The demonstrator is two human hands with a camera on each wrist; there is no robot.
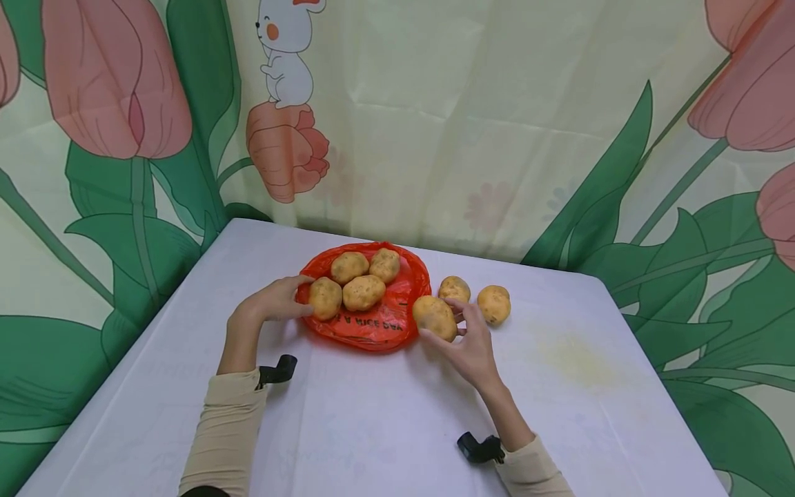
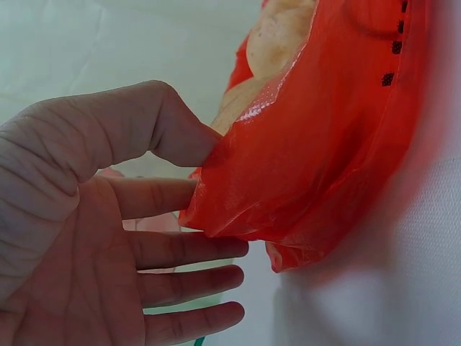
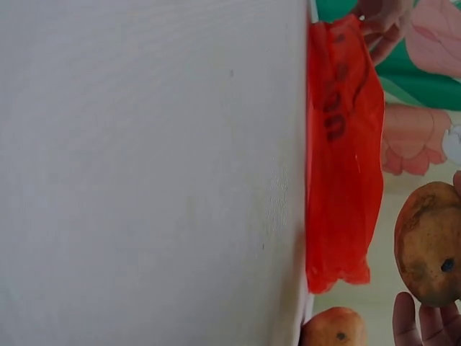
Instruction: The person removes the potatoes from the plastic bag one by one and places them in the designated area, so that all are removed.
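Note:
A red plastic bag (image 1: 397, 304) lies spread on the table, its mouth facing up, with several potatoes (image 1: 364, 293) inside. At its left rim, my left hand (image 1: 276, 298) pinches the plastic between thumb and index finger; the left wrist view shows the other fingers (image 2: 191, 285) extended below the rim. My right hand (image 1: 468, 345) grips a potato (image 1: 434, 318) between thumb and fingers, raised by the bag's right edge. In the right wrist view this potato (image 3: 428, 245) is cut off at the frame's side, and most of the hand is out of sight.
Two potatoes, one nearer the bag (image 1: 454, 289) and one farther right (image 1: 494, 305), rest on the white-covered table (image 1: 360, 421). Behind the table hangs a curtain (image 1: 435, 138) printed with tulips and a rabbit. Black camera mounts (image 1: 278, 370) are worn on both wrists.

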